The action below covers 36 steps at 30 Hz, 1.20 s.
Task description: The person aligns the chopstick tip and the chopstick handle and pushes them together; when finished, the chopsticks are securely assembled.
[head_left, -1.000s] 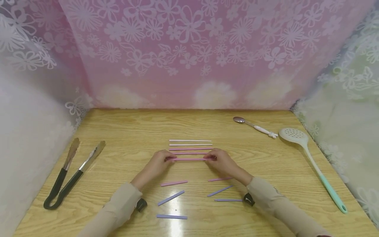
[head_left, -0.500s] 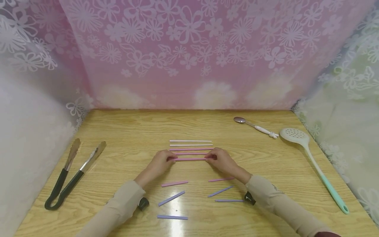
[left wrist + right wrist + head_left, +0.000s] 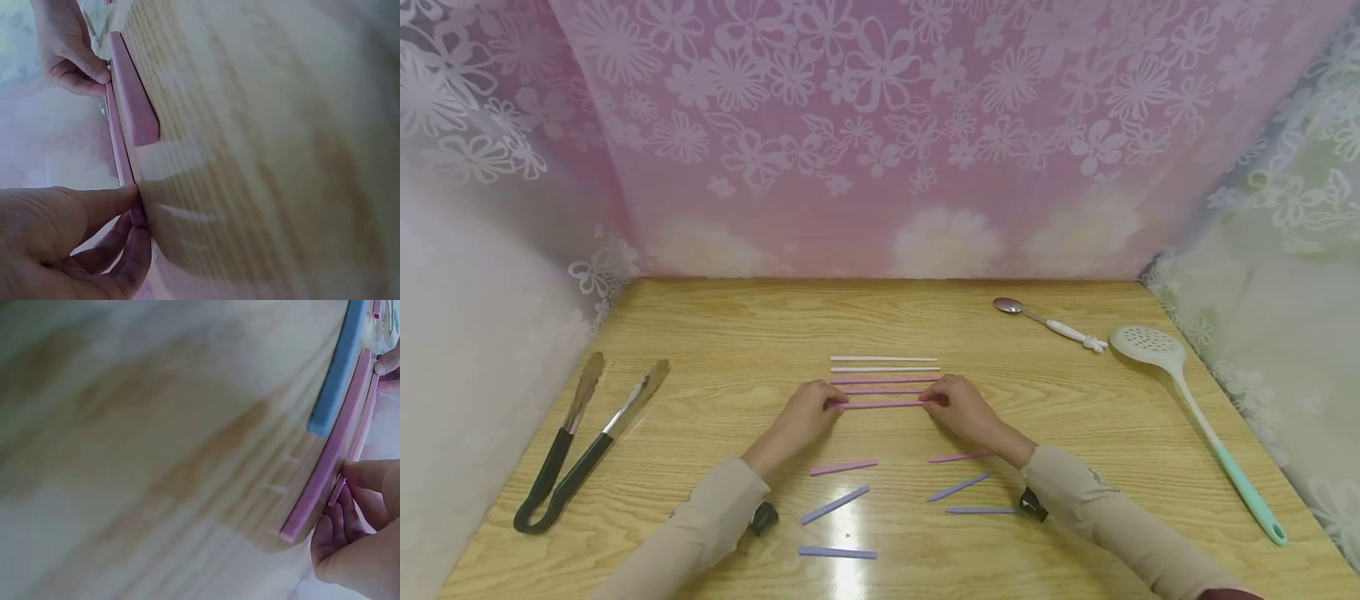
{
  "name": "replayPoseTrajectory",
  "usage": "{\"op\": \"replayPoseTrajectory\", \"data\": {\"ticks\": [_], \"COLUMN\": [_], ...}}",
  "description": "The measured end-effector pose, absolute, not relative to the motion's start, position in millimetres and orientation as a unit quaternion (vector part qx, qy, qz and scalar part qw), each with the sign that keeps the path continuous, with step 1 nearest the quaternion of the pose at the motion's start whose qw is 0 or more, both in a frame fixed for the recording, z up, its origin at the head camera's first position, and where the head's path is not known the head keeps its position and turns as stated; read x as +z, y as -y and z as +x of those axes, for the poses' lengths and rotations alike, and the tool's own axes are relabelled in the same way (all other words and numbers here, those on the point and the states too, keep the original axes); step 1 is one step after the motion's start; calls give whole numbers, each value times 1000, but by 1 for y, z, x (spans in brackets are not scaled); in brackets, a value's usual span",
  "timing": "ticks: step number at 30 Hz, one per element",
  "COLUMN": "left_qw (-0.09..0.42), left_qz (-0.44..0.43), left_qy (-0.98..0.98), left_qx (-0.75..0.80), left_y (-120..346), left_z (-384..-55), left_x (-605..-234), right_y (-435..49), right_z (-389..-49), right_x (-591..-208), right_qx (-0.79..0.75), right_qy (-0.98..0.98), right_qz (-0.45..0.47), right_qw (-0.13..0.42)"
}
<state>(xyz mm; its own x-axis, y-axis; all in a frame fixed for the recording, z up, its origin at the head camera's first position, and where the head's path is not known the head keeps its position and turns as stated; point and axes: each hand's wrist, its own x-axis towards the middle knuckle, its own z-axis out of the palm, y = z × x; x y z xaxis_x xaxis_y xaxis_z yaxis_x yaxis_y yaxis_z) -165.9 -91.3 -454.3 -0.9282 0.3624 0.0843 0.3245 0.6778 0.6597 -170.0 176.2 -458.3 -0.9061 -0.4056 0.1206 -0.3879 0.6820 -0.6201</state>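
Note:
In the head view, my left hand [image 3: 805, 414] and right hand [image 3: 964, 410] pinch the two ends of a long pink chopstick [image 3: 883, 405], level and low over the table. Thumb and fingers on its end [image 3: 120, 147] show in the left wrist view; the right wrist view shows my right fingers [image 3: 369, 484] gripping the other end. Just beyond lie two more pink chopsticks [image 3: 883, 380] and two white ones [image 3: 883, 369], roughly parallel. Nearer me are short pink sticks [image 3: 844, 467] and bluish-purple sticks [image 3: 835, 504], in a left and a right group. My right sleeve partly covers the right group.
Black-handled tongs [image 3: 580, 458] lie spread at the left of the wooden table [image 3: 737, 325]. A spoon [image 3: 1048, 323] and a slotted turner [image 3: 1195, 408] with a mint handle lie at the right. Flowered curtains [image 3: 887, 167] enclose the back and sides.

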Motion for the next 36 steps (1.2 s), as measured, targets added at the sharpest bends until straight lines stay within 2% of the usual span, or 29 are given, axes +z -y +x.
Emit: {"op": "replayPoseTrajectory", "data": {"ticks": [16, 26, 36], "left_qw": [23, 12, 62], "left_qz": [187, 182, 183], "left_qy": [-914, -904, -877], "left_qx": [359, 387, 439], "left_y": [91, 96, 113], "left_z": [-167, -160, -132], "left_x": [-452, -451, -444], "right_y": [-175, -181, -204], "right_z": [-173, -165, -135], "right_x": [-459, -445, -433], "right_qx": [-313, -349, -389], "right_qy": [-925, -916, -902], "right_qz": [-216, -200, -176], "right_qw": [3, 21, 71]}}
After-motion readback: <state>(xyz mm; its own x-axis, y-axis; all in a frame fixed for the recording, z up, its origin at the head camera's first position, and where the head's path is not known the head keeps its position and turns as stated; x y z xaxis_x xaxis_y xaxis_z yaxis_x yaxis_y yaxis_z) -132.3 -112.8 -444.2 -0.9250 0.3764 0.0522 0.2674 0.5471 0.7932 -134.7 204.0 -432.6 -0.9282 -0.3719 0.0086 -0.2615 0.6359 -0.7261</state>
